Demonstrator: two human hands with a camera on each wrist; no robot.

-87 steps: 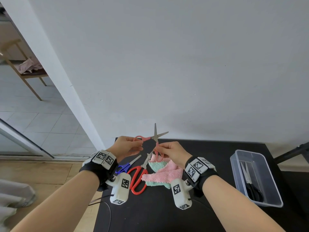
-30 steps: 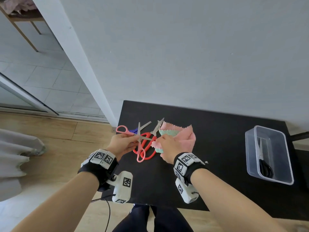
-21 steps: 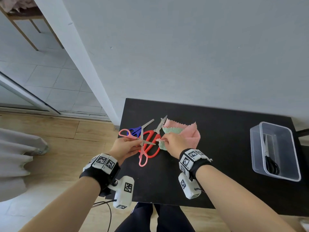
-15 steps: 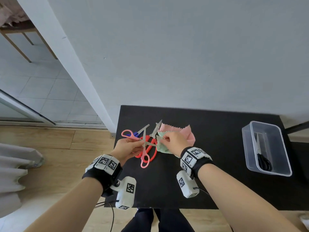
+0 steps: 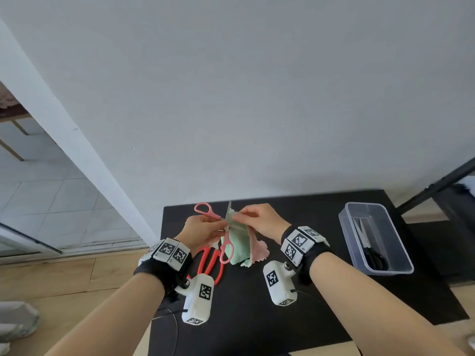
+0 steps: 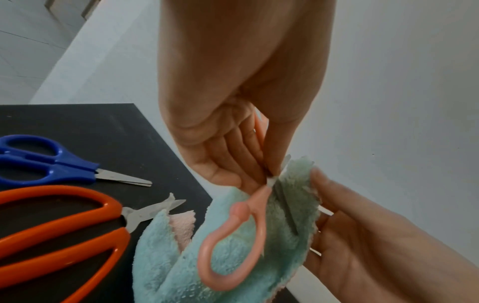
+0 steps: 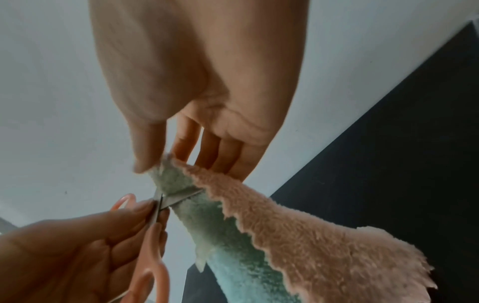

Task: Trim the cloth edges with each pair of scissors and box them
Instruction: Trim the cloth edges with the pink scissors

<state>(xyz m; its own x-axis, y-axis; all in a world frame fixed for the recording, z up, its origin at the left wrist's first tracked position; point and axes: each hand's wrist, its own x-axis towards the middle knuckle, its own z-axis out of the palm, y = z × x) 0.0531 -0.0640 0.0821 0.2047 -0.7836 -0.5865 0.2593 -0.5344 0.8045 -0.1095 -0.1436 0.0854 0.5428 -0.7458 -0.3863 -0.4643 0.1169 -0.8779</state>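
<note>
My left hand (image 5: 217, 224) grips the pink scissors (image 5: 225, 241) near the pivot, both handle loops free. Their blades stand apart across the top edge of the green and pink cloth (image 5: 240, 245). My right hand (image 5: 244, 214) pinches that top edge between thumb and fingers, and the cloth hangs down to the black table (image 5: 282, 317). The left wrist view shows the pink scissors (image 6: 245, 211) against the green cloth (image 6: 160, 256). In the right wrist view the blades cross the cloth (image 7: 298, 235) just below my right fingertips (image 7: 141, 166).
Red scissors (image 5: 208, 260) lie on the table under my left wrist, with blue scissors (image 6: 51, 164) beside them. A clear plastic box (image 5: 408, 268) at the right holds black scissors (image 5: 372, 255). The wall rises right behind the table.
My right hand has lifted the cloth's edge off the table. The pink scissors have come up to it, blades now astride the edge. The head view has tilted up.
</note>
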